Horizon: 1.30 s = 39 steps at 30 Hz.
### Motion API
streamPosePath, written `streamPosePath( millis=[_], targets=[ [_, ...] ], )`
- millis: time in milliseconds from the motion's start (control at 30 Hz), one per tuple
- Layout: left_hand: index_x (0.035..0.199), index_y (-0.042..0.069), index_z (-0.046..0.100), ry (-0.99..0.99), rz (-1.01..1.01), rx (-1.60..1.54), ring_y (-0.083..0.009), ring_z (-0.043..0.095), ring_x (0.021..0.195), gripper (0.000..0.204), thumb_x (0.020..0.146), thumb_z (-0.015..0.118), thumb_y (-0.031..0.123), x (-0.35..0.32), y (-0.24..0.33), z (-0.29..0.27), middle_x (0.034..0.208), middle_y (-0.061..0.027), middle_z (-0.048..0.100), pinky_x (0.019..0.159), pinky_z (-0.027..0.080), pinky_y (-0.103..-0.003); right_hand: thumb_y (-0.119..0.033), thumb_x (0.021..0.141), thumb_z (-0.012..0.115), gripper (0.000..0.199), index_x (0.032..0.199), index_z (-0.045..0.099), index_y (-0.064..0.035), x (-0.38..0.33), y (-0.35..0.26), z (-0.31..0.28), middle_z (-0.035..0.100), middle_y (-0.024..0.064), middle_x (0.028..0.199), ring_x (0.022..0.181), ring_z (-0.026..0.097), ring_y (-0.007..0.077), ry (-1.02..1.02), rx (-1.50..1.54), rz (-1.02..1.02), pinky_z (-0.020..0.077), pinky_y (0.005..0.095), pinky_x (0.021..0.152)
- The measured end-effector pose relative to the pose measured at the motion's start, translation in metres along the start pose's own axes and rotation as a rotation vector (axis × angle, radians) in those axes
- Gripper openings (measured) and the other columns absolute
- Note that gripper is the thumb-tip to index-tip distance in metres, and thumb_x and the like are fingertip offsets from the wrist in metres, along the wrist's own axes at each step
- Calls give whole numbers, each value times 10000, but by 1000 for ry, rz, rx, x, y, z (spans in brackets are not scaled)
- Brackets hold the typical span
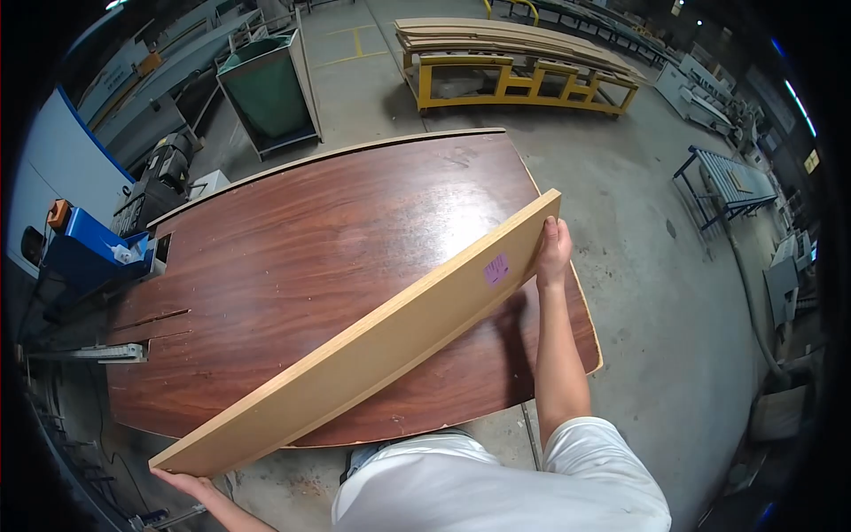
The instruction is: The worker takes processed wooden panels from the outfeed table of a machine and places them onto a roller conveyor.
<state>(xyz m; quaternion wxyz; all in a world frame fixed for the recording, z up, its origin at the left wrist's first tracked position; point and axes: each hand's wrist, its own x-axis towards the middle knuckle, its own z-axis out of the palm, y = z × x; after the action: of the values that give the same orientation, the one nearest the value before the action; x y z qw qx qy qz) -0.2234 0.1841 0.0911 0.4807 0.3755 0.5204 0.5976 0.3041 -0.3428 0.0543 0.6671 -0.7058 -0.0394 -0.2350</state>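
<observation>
The long board (381,346) is already in both hands, slanting across the desk (292,266) from beyond its near-left edge toward its right side. It is tilted up on its long side, not laid flat, and neither hand has let go of it, so setting it down is not done. Whether its lower edge touches the desk cannot be told.

The right hand (555,253) pinches the end over the desk's right part, thumb on the face and fingers behind; the left hand (183,483) clasps the other end from below, just off the desk's near edge, its fingers partly hidden.

The board is a straight, pale tan rectangle with a smooth, matt face, a lighter streaked edge and a small purple label (496,269). The desk is broad, with reddish-brown wood grain, a glossy patch of reflected light, pale specks and a worn, lighter rim.
</observation>
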Motion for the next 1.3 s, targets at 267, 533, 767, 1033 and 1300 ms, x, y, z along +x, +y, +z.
streamPosePath(
  millis=[267,533,767,1033,1300],
  targets=[
    [1402,67,372,-85,-91,6,-293,472,1232,850,869,359,728,5,-11,-2,1385,-156,442,1000,416,-405,-482,927,542,469,825,544,-25,5,1,-37,532,5,758,736,461,101,-22,69,46,401,269,661],
    [1252,-25,544,-679,73,932,-185,577,1013,457,970,508,334,102,-31,-22,1158,-100,621,876,437,-310,-457,858,568,518,978,658,38,27,-39,-24,660,219,1001,965,631,334,-543,-1015,342,475,406,839],
    [1160,-53,604,-834,58,1212,-158,600,936,363,969,511,241,101,5,18,1038,-93,672,837,455,-290,-452,861,569,509,1014,676,21,34,-21,-19,654,233,1034,983,630,354,-736,-1265,339,482,416,857],
    [1187,-50,584,-596,180,894,-152,591,954,400,965,532,279,67,-10,-25,1093,-96,654,846,455,-288,-439,874,554,471,1012,670,-4,16,-27,-30,669,212,968,929,638,345,-536,-1058,273,478,400,817],
    [1188,-41,587,-232,79,749,-161,593,937,458,965,529,355,-18,-25,-134,1090,-96,652,819,466,-294,-371,881,605,399,1027,663,-4,17,-58,-30,693,152,918,840,660,238,-403,-750,139,482,324,760]
  ],
)
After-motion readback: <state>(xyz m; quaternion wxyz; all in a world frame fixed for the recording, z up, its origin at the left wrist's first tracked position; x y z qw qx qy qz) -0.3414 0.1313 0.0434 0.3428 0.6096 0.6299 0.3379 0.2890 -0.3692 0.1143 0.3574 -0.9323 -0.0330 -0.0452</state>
